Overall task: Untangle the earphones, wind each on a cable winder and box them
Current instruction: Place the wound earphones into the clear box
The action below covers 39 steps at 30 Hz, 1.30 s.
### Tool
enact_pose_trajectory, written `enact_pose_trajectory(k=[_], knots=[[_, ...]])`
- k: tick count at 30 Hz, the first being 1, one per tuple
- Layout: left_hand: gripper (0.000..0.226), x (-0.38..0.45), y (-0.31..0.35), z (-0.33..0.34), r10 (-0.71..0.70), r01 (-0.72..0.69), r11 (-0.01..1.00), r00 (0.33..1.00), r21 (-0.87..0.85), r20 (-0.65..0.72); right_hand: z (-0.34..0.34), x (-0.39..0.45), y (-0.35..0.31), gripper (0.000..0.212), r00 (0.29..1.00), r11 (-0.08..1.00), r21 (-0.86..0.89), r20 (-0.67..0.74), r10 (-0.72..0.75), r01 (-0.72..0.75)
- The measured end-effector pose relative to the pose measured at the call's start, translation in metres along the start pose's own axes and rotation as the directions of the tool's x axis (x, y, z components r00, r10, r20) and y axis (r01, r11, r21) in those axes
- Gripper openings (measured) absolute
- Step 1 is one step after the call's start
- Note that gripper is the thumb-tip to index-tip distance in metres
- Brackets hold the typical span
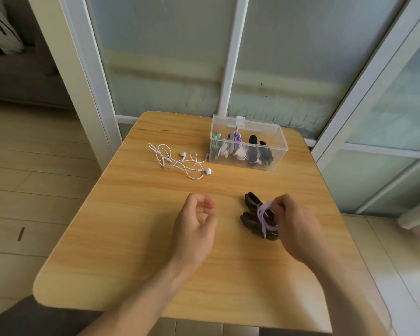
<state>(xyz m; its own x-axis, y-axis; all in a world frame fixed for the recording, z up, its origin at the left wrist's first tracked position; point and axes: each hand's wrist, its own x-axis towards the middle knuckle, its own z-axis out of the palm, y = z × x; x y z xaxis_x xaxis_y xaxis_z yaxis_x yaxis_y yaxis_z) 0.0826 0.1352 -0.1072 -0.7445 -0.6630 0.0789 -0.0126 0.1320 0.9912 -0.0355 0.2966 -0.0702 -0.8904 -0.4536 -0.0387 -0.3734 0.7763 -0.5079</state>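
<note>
The right hand [294, 219] pinches the purple earphone coil [266, 218] above the dark cable winders [251, 214] on the bench [131, 226]. The left hand [195, 221] hovers loosely curled, empty. The cable looks light and limp; grip the bundled loops.

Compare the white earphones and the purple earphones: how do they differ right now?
The white earphones lie loose and tangled on the table, left of the box; the purple earphones are coiled into a tight bundle. No hand touches the white pair; the right hand pinches the purple pair over the black winders. Both are still outside the box.
</note>
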Motion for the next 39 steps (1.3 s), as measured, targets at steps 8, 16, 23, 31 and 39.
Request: enact_pose_trajectory(k=[8, 16, 23, 31, 39], knots=[[0.053, -0.012, -0.007, 0.005, 0.249, -0.347, 0.892, 0.911, 0.288, 0.328, 0.016, -0.011, -0.015, 0.018, 0.982, 0.997, 0.065, 0.182, -0.047, 0.036], [0.076, -0.004, -0.012, -0.005, 0.184, -0.416, 0.813, 0.846, 0.406, 0.5, 0.02, -0.013, -0.021, 0.026, 0.976, 0.91, 0.412, 0.213, -0.051, -0.042], [0.037, 0.007, -0.009, -0.012, 0.305, -0.589, 0.685, 0.766, 0.428, 0.567, 0.005, -0.013, -0.024, 0.03, 0.943, 0.349, 0.883, 0.332, 0.012, -0.315], [0.042, -0.006, 0.02, -0.01, -0.048, 0.039, 0.999, 0.873, 0.028, 0.485, -0.002, -0.013, -0.026, 0.026, 0.931, 0.184, 0.917, 0.364, -0.029, -0.353], [0.026, 0.001, 0.019, -0.011, -0.062, 0.195, 0.962, 0.84, -0.193, 0.538, -0.003, -0.017, -0.026, 0.026, 0.901, 0.249, 0.897, 0.408, -0.148, -0.365]])
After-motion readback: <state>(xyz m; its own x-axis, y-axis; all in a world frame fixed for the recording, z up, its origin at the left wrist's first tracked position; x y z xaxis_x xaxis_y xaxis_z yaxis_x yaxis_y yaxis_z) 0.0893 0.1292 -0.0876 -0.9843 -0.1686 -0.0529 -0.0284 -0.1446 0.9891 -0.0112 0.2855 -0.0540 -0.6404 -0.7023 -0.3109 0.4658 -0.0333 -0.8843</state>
